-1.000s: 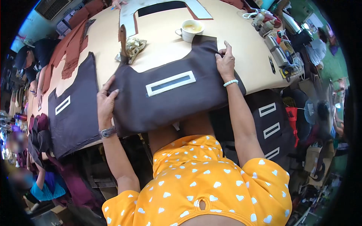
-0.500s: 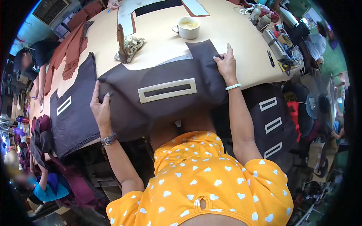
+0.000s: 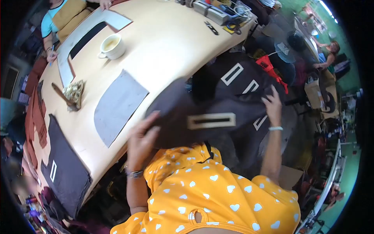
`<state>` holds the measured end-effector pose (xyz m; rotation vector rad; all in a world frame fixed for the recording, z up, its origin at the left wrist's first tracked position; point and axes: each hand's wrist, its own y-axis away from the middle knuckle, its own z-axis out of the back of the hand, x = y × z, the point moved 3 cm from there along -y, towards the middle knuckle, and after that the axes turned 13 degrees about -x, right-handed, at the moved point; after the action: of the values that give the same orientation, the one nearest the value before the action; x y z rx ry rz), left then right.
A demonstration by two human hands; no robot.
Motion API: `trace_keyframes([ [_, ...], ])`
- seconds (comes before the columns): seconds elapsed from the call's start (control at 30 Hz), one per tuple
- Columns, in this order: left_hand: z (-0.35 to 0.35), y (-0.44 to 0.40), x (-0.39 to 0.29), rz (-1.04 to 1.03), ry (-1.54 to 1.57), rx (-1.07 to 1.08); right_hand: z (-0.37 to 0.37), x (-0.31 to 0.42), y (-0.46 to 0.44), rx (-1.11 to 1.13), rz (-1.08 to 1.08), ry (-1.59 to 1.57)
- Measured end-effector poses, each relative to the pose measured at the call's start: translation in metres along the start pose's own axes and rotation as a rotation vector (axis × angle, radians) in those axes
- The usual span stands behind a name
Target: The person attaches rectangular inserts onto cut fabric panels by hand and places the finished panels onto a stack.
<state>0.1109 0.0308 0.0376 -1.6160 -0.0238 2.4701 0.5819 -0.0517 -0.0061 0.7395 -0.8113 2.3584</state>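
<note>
A dark brown leather-like panel (image 3: 171,134) with a cream rectangular frame (image 3: 211,121) hangs between my two hands, off the table's near edge. My left hand (image 3: 142,136), slightly blurred, grips its left end between thumb and fingers. At the right end, the fingers of my right hand (image 3: 274,106) are closed on the edge. Behind and below it lie similar dark pieces with cream frames (image 3: 232,74), partly hidden by the held panel. On the table, a grey rounded pattern piece (image 3: 120,107) lies flat to the left of the panel.
The table (image 3: 163,50) carries a white cup (image 3: 113,46) of liquid, a brush (image 3: 64,95) beside a crumpled lump, another dark framed piece (image 3: 64,167), and a cutter (image 3: 211,28). Across it, a person's hand (image 3: 51,54) holds a pen near a pale pattern. Red cloth (image 3: 270,72) hangs at right.
My view and both hands have swung right, carrying the panel off the table toward the pile of framed pieces. The grey pattern piece is now uncovered.
</note>
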Motion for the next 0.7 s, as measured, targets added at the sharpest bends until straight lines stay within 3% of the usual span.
trace_keyframes([
  [0.07, -0.064, 0.001, -0.017, -0.067, 0.159, 0.328, 0.075, -0.044, 0.004, 0.024, 0.032, 0.342],
  [0.13, -0.124, 0.014, -0.03, -0.24, 0.23, 0.622, 0.143, -0.056, -0.004, -0.061, -0.094, 0.536],
  [0.2, -0.158, 0.025, -0.066, -0.189, 0.185, 0.918, 0.186, -0.069, -0.014, -0.137, -0.219, 0.726],
  [0.3, -0.202, 0.044, -0.06, -0.325, 0.393, 0.799, 0.188, -0.104, -0.047, -0.274, -0.086, 0.843],
  [0.37, -0.206, 0.036, -0.046, -0.288, 0.23, 0.699, 0.142, -0.119, -0.068, -0.292, -0.024, 0.706],
  [0.43, -0.206, 0.027, -0.025, -0.261, 0.035, 0.552, 0.087, -0.146, -0.098, -0.185, -0.145, 0.675],
  [0.47, -0.217, 0.029, 0.01, -0.384, 0.085, 0.372, 0.055, -0.163, -0.11, -0.23, -0.051, 0.625],
  [0.6, -0.204, 0.012, 0.043, -0.205, -0.291, 0.34, -0.056, -0.144, -0.147, -0.271, -0.113, 0.531],
  [0.7, -0.199, 0.001, 0.056, -0.126, -0.223, 0.234, -0.118, -0.131, -0.176, -0.307, -0.061, 0.462],
])
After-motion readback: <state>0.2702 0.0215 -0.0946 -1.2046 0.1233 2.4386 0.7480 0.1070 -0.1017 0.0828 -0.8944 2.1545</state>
